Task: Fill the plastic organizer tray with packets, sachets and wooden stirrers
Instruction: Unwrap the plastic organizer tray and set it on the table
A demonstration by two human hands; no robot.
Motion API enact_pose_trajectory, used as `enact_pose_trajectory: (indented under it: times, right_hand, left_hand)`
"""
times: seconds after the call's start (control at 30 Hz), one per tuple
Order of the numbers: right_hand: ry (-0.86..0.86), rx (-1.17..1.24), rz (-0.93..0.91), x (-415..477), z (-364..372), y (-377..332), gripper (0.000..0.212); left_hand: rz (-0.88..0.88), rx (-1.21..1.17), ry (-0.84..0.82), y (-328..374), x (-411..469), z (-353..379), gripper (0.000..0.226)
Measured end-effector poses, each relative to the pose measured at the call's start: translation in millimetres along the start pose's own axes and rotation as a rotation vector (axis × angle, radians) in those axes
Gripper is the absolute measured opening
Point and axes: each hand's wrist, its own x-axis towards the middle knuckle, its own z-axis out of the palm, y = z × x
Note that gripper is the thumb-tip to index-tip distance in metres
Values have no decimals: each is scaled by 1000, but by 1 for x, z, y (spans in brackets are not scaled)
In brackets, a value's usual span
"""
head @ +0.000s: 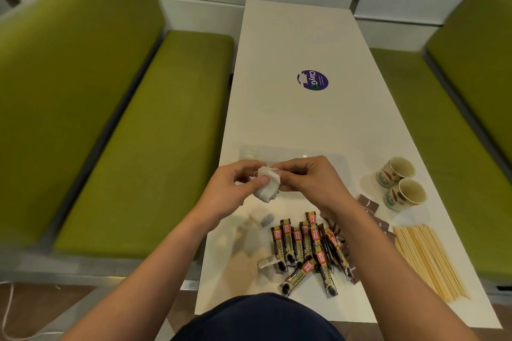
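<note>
While aloft, sachet (267,185) between hands (230,188) (307,177) (pinched)

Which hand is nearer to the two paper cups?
Right. The right hand pinches the white sachet to the left of the paper cups; the left hand grips the same sachet farther left.

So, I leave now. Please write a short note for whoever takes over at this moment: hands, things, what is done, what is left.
Hands: left hand and right hand both pinch white tea bags above the tray.
Things: coffee sticks, brown sachets and stirrers lie loose nearer the person; a blurred pale pile, perhaps more tea bags, lies left of the sticks.
Done: little shows in the tray.
Left: put in tea bags, sticks, sachets, stirrers.
</note>
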Motion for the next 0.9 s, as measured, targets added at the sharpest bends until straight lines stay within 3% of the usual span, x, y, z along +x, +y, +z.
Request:
enact_pose_trajectory:
  times: [0.2,0.3,0.4,0.5,0.77,0.9]
  right_hand:
    - [-150,-65,21,4,-2,-12,22]
    - [-10,-337,-129,25,2,-18,21]
    - [114,-430,-198,50,7,-24,17]
    - [126,-493,-217,72,12,-24,17]
    - [58,-593,-158,102,19,19,20]
    - [37,-613,-103,110,21,33,19]
  left_hand:
    - [24,-39,61,7,5,-2,10]
    - [71,-31,87,15,21,-9,12]
    - [96,-22,113,24,42,-19,13]
    - [85,8,134,21,58,-30,12]
    - [-42,245,125,-20,79,-35,23]
    - [-13,434,114,-20,76,-32,31]
